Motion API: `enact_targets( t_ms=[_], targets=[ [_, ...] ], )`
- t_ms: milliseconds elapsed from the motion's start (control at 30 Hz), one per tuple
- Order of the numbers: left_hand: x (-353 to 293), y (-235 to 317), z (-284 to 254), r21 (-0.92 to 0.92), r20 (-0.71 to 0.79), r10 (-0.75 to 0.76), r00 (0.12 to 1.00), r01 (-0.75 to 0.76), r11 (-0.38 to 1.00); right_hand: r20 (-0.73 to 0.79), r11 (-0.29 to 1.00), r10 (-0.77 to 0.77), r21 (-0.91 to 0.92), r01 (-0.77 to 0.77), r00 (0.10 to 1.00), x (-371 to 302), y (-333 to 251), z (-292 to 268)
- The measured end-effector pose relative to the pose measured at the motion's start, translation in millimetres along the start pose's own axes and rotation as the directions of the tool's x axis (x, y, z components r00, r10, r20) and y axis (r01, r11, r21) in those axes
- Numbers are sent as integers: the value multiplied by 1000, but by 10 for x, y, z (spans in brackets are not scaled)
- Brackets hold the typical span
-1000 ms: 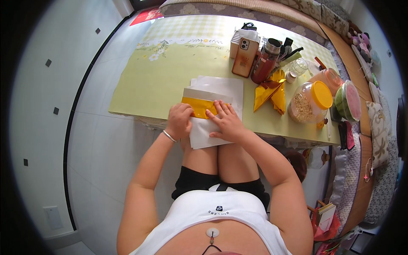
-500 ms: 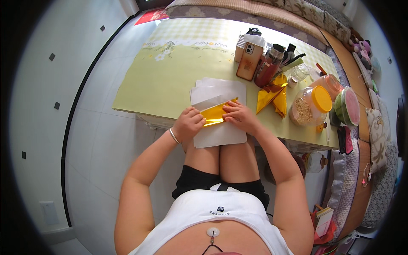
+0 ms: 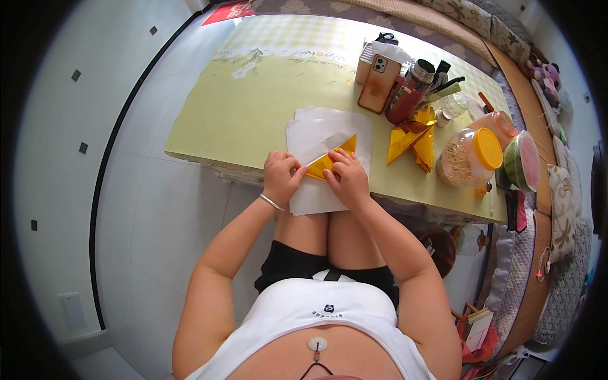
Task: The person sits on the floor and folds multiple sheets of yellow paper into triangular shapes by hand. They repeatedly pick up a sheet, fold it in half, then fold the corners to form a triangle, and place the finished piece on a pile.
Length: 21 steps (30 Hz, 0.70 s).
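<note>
Fingers [image 3: 342, 158] on gold foil [image 3: 318, 168], wht ppr [image 3: 304, 132]

Glossy gold foil paper [image 3: 318, 169] gleams over smooth, matt white paper sheets [image 3: 306, 131] at center frame; at right, a clear, shiny jar [image 3: 455, 162] wears a yellow plastic lid [image 3: 488, 149], and a metal-rimmed red flask [image 3: 405, 98] shines at upper right.

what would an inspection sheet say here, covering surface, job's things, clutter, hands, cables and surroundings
surface: table with pale green cover, checked at the far side
job's things: gold foil, partly folded, on white paper; folded gold pieces to the right
clutter: phone, flask, yellow-lidded jar
hands: left hand appears to pinch the foil's left corner; right hand has fingers on its middle
cables: thin cord near cushion
surroundings: cushion at right, tiled floor at left
</note>
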<state>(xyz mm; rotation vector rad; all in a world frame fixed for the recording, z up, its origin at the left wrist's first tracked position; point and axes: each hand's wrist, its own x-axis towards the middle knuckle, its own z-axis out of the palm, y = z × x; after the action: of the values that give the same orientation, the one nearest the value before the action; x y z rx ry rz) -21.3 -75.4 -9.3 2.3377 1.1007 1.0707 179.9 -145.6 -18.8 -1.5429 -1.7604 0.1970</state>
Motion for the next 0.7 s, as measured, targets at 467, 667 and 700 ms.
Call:
enact_targets(
  t_ms=[467,667,700],
  targets=[
    [35,37,124,165,-34,-23,999,28,986,-151,989,22,-142,-43,988,86,-63,163],
    [52,75,114,191,-36,-15,999,21,981,-120,982,-30,-189,6,992,96,-132,100],
    [58,97,105,225,-29,-8,1000,14,974,-116,974,-70,-224,42,991,81,-100,115]
  ],
)
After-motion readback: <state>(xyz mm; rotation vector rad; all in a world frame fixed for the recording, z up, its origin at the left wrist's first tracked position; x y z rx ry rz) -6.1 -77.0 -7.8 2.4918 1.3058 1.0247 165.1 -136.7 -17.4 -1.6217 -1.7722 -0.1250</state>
